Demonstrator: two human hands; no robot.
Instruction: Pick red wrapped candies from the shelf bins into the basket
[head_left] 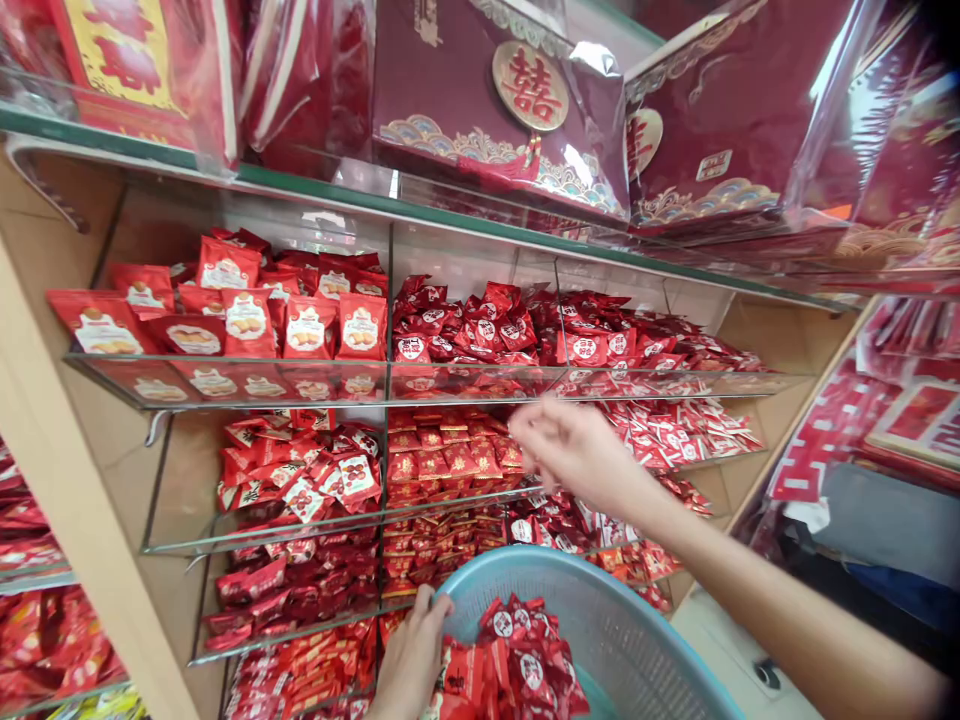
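Note:
My left hand (412, 655) is closed on the near-left rim of a blue plastic basket (637, 620). Red packets (517, 655) with white round labels lie heaped inside, on the basket's left side. Above the basket, in front of the shelves, is my right hand (570, 450), slightly blurred. Its fingers are curled together, and whatever they may hold is hidden. Behind that hand are gold-printed red packets (442, 455) to the left and red-and-white packets (675, 435) to the right.
Glass shelves (465, 385) with dividers carry piles of small red packets, including ones with a biscuit picture (247, 320). Large maroon gift bags (495, 120) in clear wrapping stand on the top shelf. A wooden upright (82, 480) borders the left side.

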